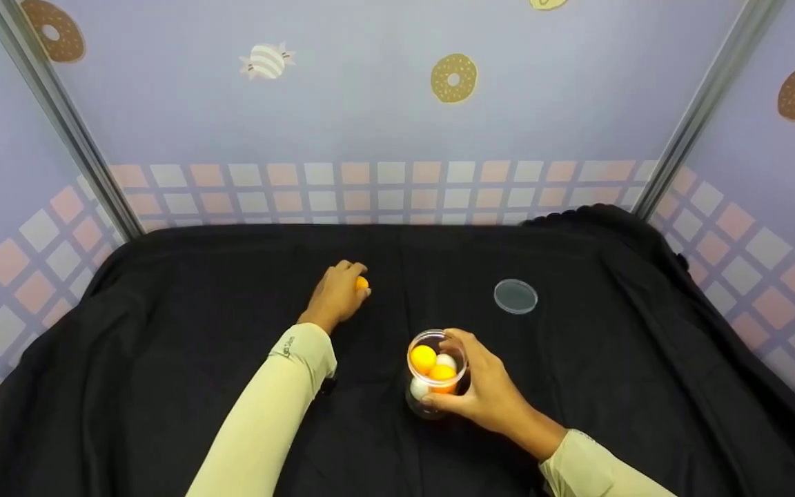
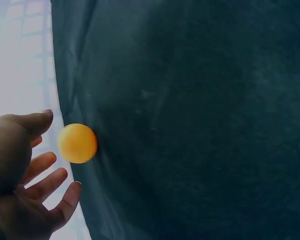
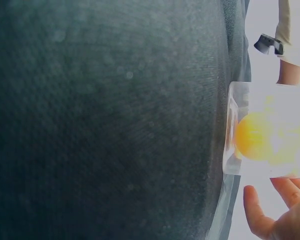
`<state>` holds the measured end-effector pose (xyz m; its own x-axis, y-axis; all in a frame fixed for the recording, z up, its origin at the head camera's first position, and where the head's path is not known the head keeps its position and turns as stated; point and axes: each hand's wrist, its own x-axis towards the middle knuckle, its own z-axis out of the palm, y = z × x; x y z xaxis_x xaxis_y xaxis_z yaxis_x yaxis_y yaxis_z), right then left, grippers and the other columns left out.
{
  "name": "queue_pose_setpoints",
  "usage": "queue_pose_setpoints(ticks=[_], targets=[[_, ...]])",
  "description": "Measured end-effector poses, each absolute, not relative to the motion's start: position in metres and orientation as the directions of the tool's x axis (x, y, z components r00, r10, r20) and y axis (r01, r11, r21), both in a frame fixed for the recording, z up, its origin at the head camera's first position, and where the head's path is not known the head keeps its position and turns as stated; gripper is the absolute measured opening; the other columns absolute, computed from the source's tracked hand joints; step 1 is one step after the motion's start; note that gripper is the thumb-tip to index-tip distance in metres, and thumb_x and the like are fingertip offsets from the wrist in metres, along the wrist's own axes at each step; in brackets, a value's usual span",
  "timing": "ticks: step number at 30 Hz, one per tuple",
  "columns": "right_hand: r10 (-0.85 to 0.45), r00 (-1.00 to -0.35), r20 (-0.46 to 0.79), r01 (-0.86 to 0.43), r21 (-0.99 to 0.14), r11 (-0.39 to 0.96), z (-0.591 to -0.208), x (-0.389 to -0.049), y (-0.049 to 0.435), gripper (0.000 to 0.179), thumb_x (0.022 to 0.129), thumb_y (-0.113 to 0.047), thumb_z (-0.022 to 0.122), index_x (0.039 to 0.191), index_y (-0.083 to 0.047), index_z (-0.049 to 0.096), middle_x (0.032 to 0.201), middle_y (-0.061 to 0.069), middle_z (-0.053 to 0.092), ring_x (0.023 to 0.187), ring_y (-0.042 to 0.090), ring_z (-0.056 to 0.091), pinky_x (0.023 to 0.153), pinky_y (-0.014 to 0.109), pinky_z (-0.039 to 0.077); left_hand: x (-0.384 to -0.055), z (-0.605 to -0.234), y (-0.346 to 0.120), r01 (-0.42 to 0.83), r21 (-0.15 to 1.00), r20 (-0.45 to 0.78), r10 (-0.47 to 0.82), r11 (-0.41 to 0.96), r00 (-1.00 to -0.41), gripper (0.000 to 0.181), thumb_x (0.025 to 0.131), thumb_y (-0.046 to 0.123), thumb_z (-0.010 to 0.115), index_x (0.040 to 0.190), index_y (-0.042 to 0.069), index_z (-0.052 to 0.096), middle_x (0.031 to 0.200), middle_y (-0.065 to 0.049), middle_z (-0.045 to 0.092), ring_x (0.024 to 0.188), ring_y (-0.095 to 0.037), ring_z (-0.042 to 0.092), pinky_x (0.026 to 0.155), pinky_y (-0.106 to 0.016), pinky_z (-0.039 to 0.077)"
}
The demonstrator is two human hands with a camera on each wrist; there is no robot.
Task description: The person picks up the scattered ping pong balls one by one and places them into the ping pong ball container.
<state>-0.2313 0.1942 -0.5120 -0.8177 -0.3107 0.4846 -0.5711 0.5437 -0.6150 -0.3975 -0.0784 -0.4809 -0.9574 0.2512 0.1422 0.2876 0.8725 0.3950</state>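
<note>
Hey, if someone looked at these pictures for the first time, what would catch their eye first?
Probably the clear jar of orange and white balls near the middle of the black cloth, gripped by the right hand. Next, the lone orange ball at the fingertips of the left hand, farther back and to the left. A clear round lid lies beyond the jar, to the right.

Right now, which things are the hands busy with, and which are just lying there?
Busy with: left hand at an orange ball; right hand gripping the clear jar holding orange and white balls.

Just lying there: clear lid; black cloth.
</note>
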Motion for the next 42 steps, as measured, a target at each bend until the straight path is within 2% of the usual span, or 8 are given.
queue_pose_setpoints(ticks=[7, 14, 21, 26, 42], targets=[[-0.311, -0.813, 0.493, -0.577, -0.605, 0.549, -0.51, -0.232, 0.194, 0.096, 0.067, -0.057, 0.09, 0.144, -0.02, 0.047, 0.124, -0.004, 0.069, 0.118, 0.011, 0.066, 0.098, 0.039, 0.055, -0.397, -0.489, -0.083, 0.259, 0.37, 0.083, 0.246, 0.892, -0.966, 0.047, 0.099, 0.022, 0.068, 0.143, 0.013, 0.056, 0.134, -0.015, 0.057, 0.123, -0.037, 0.055, 0.105, -0.051, 0.048], [-0.311, -0.808, 0.5, -0.583, -0.607, 0.54, -0.511, -0.232, 0.194, 0.096, 0.067, -0.055, 0.091, 0.143, -0.019, 0.047, 0.123, -0.002, 0.07, 0.117, 0.011, 0.066, 0.099, 0.039, 0.055, -0.394, -0.489, -0.079, 0.28, 0.35, 0.054, 0.279, 0.894, -0.959, 0.051, 0.097, 0.02, 0.071, 0.144, 0.016, 0.053, 0.131, -0.016, 0.059, 0.12, -0.038, 0.058, 0.104, -0.053, 0.049], [-0.313, -0.807, 0.5, -0.585, -0.606, 0.539, -0.512, -0.232, 0.194, 0.095, 0.068, -0.055, 0.091, 0.143, -0.018, 0.047, 0.123, 0.0, 0.071, 0.117, 0.011, 0.066, 0.099, 0.039, 0.055, -0.391, -0.492, -0.075, 0.306, 0.235, -0.005, 0.316, 0.923, -0.949, 0.036, 0.099, 0.024, 0.068, 0.132, 0.013, 0.062, 0.13, -0.014, 0.06, 0.12, -0.038, 0.057, 0.097, -0.054, 0.052], [-0.314, -0.813, 0.49, -0.578, -0.613, 0.539, -0.512, -0.232, 0.194, 0.095, 0.068, -0.055, 0.091, 0.143, -0.017, 0.047, 0.123, 0.005, 0.071, 0.117, 0.012, 0.066, 0.099, 0.04, 0.055, -0.389, -0.494, -0.076, 0.321, 0.233, 0.009, 0.328, 0.918, -0.945, 0.033, 0.1, 0.022, 0.067, 0.131, 0.01, 0.063, 0.129, -0.014, 0.061, 0.12, -0.038, 0.057, 0.101, -0.052, 0.05], [-0.315, -0.812, 0.491, -0.579, -0.615, 0.535, -0.513, -0.232, 0.195, 0.095, 0.068, -0.055, 0.091, 0.144, -0.018, 0.046, 0.125, 0.004, 0.07, 0.119, 0.012, 0.067, 0.099, 0.041, 0.055, -0.386, -0.499, -0.082, 0.372, 0.231, 0.053, 0.37, 0.899, -0.928, 0.028, 0.1, 0.019, 0.066, 0.124, 0.005, 0.065, 0.121, -0.016, 0.063, 0.116, -0.039, 0.058, 0.102, -0.05, 0.049]])
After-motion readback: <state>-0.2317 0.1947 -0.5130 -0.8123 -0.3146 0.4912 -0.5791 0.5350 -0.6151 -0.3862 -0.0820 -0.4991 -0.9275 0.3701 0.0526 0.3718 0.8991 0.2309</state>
